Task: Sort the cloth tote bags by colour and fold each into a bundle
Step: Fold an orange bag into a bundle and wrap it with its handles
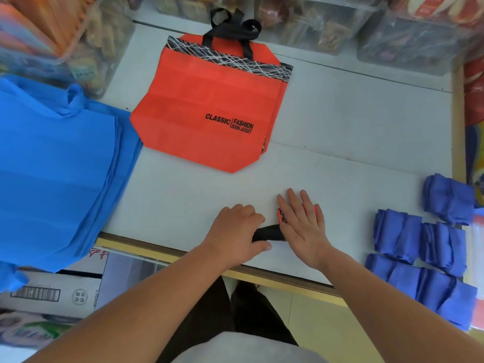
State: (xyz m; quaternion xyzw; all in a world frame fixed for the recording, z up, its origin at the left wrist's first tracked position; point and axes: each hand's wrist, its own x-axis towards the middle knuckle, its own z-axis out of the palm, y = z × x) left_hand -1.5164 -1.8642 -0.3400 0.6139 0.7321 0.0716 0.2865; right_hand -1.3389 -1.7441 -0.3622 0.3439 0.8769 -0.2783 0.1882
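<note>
A flat red tote bag with black handles and the print "CLASSIC FASHION" lies at the table's middle back. Near the front edge my right hand presses flat on a small folded red bundle, mostly hidden under the palm. My left hand grips the bundle's black handle strap, fingers curled round it. A stack of bright blue tote bags lies at the left and hangs over the table edge. Several folded darker blue bundles sit at the right.
The white table has a wooden front edge. Clear bins of packaged goods line the back. A cardboard box stands on the floor at lower left. More coloured goods crowd the right edge.
</note>
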